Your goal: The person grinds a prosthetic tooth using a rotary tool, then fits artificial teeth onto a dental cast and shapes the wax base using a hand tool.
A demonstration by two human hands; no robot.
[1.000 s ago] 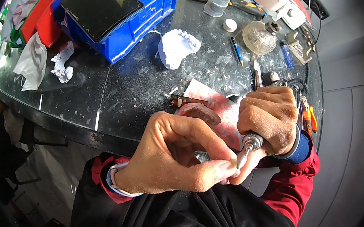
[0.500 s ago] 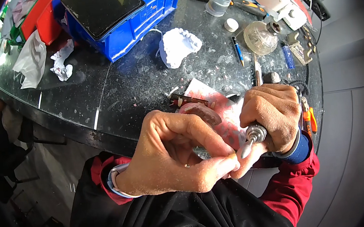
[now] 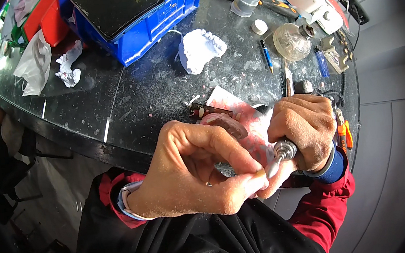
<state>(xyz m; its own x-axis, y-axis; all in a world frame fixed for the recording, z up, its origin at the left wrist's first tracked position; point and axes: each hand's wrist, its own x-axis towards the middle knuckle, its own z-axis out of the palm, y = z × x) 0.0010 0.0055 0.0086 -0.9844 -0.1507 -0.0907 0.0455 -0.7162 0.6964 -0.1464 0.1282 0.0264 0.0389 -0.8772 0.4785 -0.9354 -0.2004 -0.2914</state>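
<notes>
My right hand (image 3: 304,128) is wrapped round a dental handpiece (image 3: 286,150), whose metal nose sticks out past the fingers. A pointed grey bur (image 3: 273,169) in it reaches the fingertips of my left hand (image 3: 192,172). Thumb and index finger of that hand pinch something very small, mostly hidden by the fingertips. The two hands meet at their fingers. Behind them a pink dental model or wax piece (image 3: 229,123) rests by pink-stained white paper (image 3: 219,95). A dark red strip (image 3: 210,110) with small whitish tooth-like pieces lies beside it.
A white plaster dental cast (image 3: 197,53) stands mid-table, near a blue bin (image 3: 152,28) topped by a black tablet (image 3: 116,7). Rightward are a glass burner (image 3: 292,43), a blue pen (image 3: 266,56), a knife (image 3: 288,78) and orange-handled pliers (image 3: 344,129). Crumpled white paper (image 3: 35,62) lies left.
The bur now sits against my left fingertips, slightly nearer than before. Both hands keep their grips, and the view has shifted very slightly.
</notes>
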